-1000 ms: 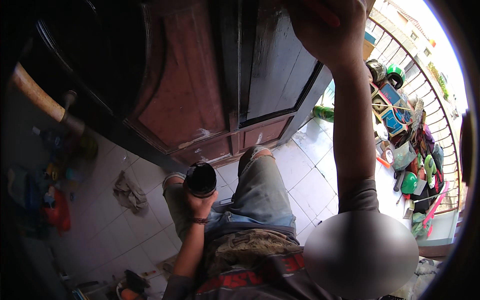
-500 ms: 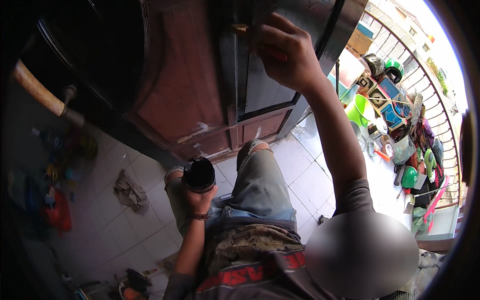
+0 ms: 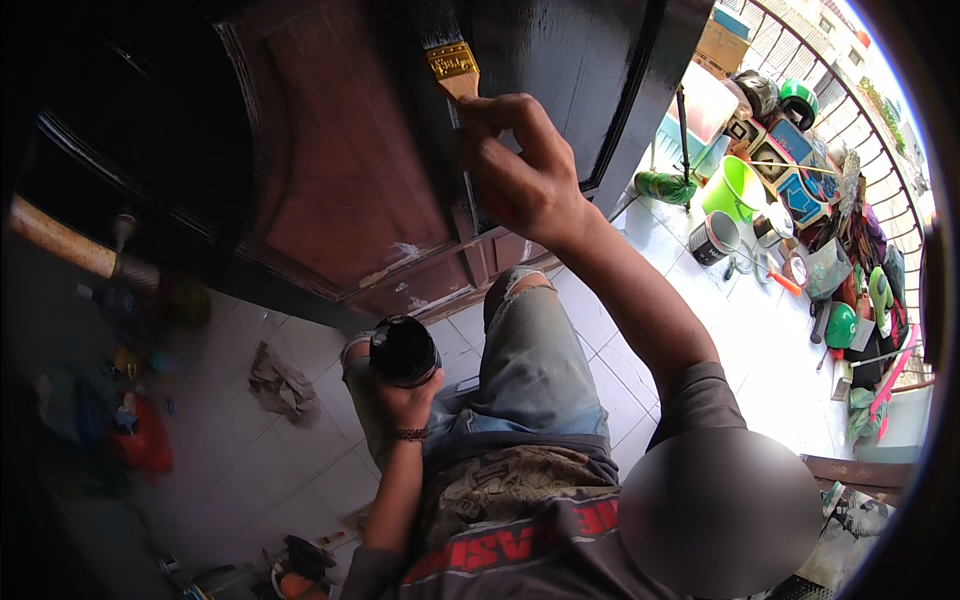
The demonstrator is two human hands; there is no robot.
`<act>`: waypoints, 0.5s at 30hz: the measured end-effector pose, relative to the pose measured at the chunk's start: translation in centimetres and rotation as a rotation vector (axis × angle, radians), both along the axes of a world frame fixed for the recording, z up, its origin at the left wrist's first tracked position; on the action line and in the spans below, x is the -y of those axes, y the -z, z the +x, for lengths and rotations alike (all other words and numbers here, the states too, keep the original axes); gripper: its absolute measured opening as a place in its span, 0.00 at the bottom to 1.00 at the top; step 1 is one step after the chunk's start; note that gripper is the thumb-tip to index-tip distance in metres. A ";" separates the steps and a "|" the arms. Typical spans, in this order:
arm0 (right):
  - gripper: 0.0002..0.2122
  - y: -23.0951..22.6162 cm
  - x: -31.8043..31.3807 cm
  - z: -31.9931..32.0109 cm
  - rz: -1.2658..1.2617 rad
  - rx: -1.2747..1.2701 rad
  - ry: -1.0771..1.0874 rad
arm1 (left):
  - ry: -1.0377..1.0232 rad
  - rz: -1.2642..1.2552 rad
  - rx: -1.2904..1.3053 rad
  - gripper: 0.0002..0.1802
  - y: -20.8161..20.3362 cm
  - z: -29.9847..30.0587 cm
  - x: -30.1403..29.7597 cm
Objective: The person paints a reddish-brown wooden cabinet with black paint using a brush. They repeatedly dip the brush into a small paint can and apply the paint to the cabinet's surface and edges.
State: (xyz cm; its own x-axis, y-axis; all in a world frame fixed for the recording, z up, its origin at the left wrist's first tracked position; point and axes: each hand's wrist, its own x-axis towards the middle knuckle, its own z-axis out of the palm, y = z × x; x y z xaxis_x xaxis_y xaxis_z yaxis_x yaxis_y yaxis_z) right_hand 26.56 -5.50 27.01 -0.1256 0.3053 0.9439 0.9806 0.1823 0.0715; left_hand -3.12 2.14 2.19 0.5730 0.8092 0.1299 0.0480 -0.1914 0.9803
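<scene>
In my right hand [image 3: 525, 170] is a paintbrush [image 3: 453, 62] with a wooden handle and a gold-coloured ferrule. Its dark bristles lie against the black-painted part of a panelled wooden door [image 3: 345, 150]. Brown, unpainted-looking panels show on the door's middle and lower part, with whitish smears near the bottom. My left hand [image 3: 407, 398] is wrapped round a round container of black paint [image 3: 404, 350], held over my left thigh. The paint surface looks dark and glossy.
A crumpled cloth [image 3: 283, 384] lies on the white tiled floor at left, near a red bag [image 3: 143, 436]. At right stand a lime-green bucket [image 3: 733, 188], a paint-stained can [image 3: 714, 238], helmets [image 3: 799, 102] and piled goods along a curved railing [image 3: 885, 160].
My right hand has moved left and down, and the brush now shows clearly against the door. My left hand still holds the container. The whole view has shifted slightly.
</scene>
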 end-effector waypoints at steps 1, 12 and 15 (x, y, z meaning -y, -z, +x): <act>0.14 -0.2 -0.3 0.5 0.007 0.018 0.012 | 0.013 -0.022 -0.026 0.53 -0.8 0.1 0.1; 0.09 12.4 2.2 0.2 -0.566 -0.274 -0.065 | -0.080 -0.019 0.012 0.49 0.6 0.1 0.5; 0.09 3.7 1.4 0.7 -0.327 -0.237 -0.135 | -0.079 0.040 -0.020 0.49 -1.6 0.9 1.3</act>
